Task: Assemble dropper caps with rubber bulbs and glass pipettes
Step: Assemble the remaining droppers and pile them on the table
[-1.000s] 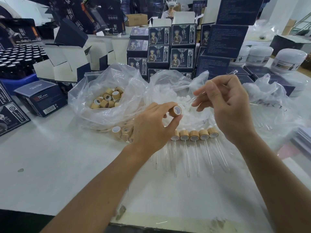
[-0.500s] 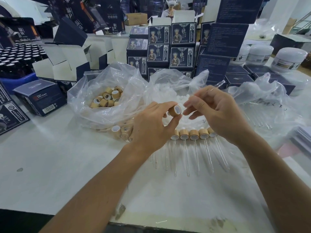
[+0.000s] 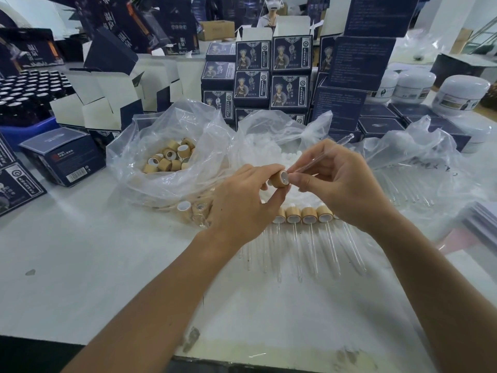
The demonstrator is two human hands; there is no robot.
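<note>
— Bamboo-coloured, that cap (image 3: 279,179)? Where does it sit?

— At the centre of the frame, above the white surface (image 3: 94,265). The left hand (image 3: 242,200) pinches it between thumb and fingertips, its open end turned toward the other hand.

— And the right hand (image 3: 341,184)?

— Its fingers are closed on a glass pipette (image 3: 322,154). The tube slants from the upper right down to the cap's mouth; its lower tip is at the opening, though whether it has entered cannot be told.

— So each grip is clenched on something?

— Yes: the left on the cap, the right on the pipette, the two hands nearly touching.

— What lies below them?

— A row of finished droppers (image 3: 301,215), caps side by side, glass stems pointing toward the bottom of the frame.

— And behind?

— Left of centre, a clear bag of loose caps (image 3: 172,160). Middle, another bag with white rubber bulbs (image 3: 290,157). At the right, plastic holding more pipettes (image 3: 408,184). Dark blue boxes (image 3: 290,74) stack along the top.
</note>
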